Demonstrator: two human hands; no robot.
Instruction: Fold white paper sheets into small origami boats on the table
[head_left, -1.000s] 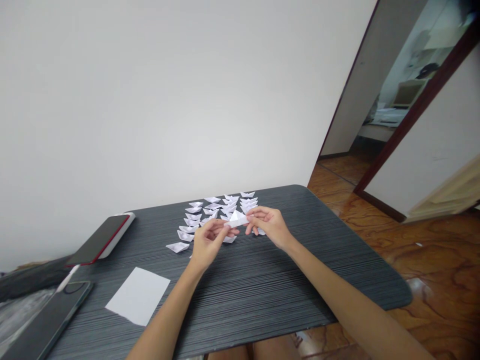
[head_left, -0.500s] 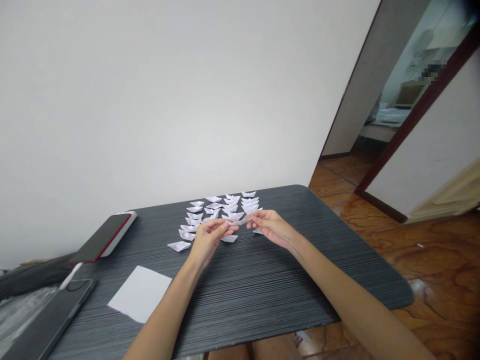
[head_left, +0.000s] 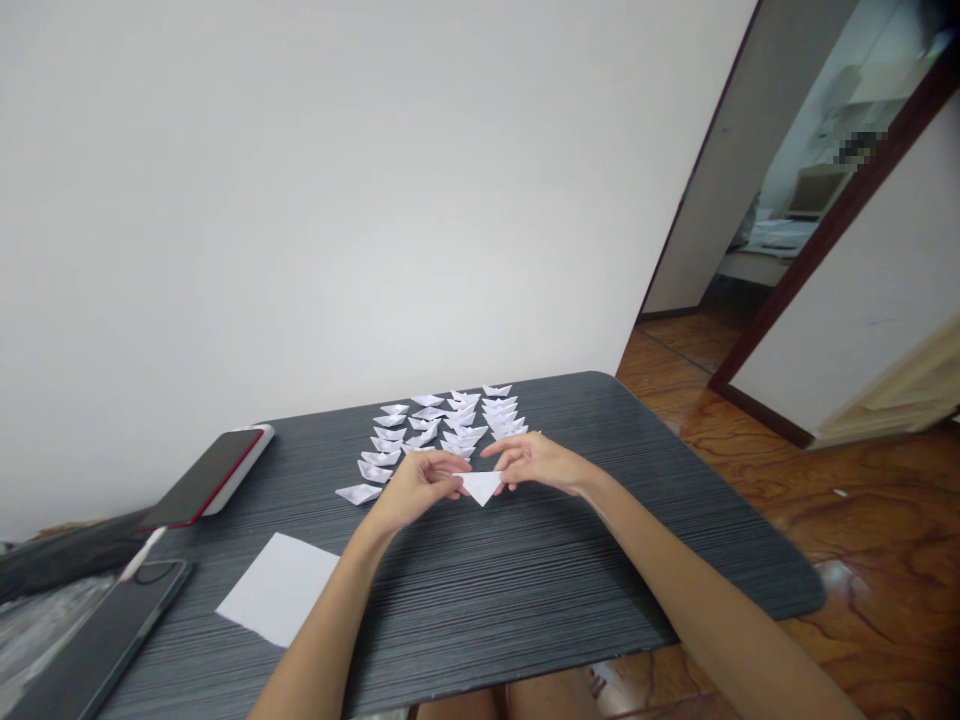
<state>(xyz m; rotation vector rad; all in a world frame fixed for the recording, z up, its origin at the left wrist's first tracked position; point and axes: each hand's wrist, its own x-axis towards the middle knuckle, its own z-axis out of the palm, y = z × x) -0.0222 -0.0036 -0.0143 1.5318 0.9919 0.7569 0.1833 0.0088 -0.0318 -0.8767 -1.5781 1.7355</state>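
Note:
Between my two hands is a small folded white paper (head_left: 481,487), a triangle with its point toward me. My left hand (head_left: 421,487) pinches its left corner between thumb and fingers. At the right corner, my right hand (head_left: 541,465) grips it with the thumb and a finger, the index finger lifted a little off it. Just beyond the hands stand several small white paper boats (head_left: 463,437) in rough rows, the nearest partly hidden by my fingers. A flat white sheet of paper (head_left: 281,590) lies left of my left forearm.
The dark wood-grain table (head_left: 585,590) meets a white wall (head_left: 375,200) at the back. At its left lie a phone (head_left: 97,640) with a white cable (head_left: 142,553) and a red-edged device (head_left: 206,480). A doorway and wooden floor (head_left: 750,480) are on the right.
The folded paper has come down and toward me and turned from a thin edge-on strip to a triangle facing me. Both hands moved with it; my right index finger has lifted.

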